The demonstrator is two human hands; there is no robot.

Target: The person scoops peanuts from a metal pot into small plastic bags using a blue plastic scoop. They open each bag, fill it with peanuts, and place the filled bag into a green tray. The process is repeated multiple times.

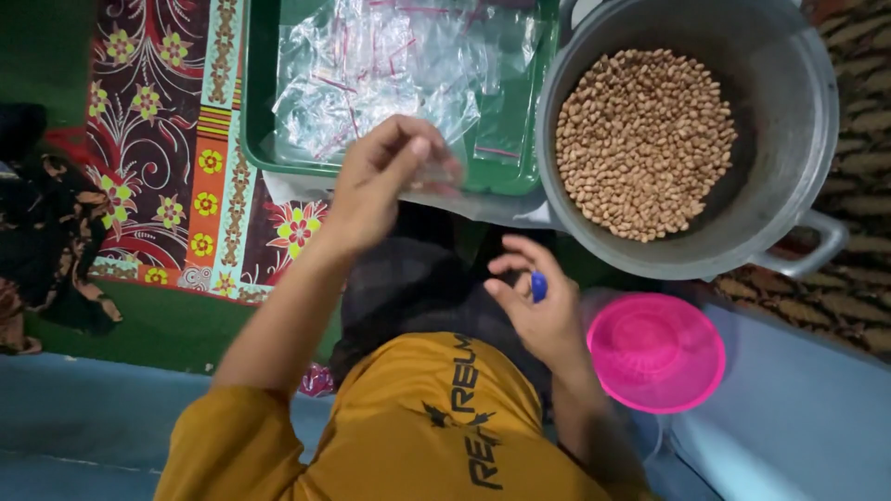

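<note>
Left hand [376, 181] pinches one small clear bag [436, 172] at its edge, just near of the green tray [255, 102]. Thin film looks light, limp and slippery, so best gripped at the mouth. Right hand [538, 311] loosely curled round a small blue object [538, 287], beside the pink bowl [657, 351].
</note>
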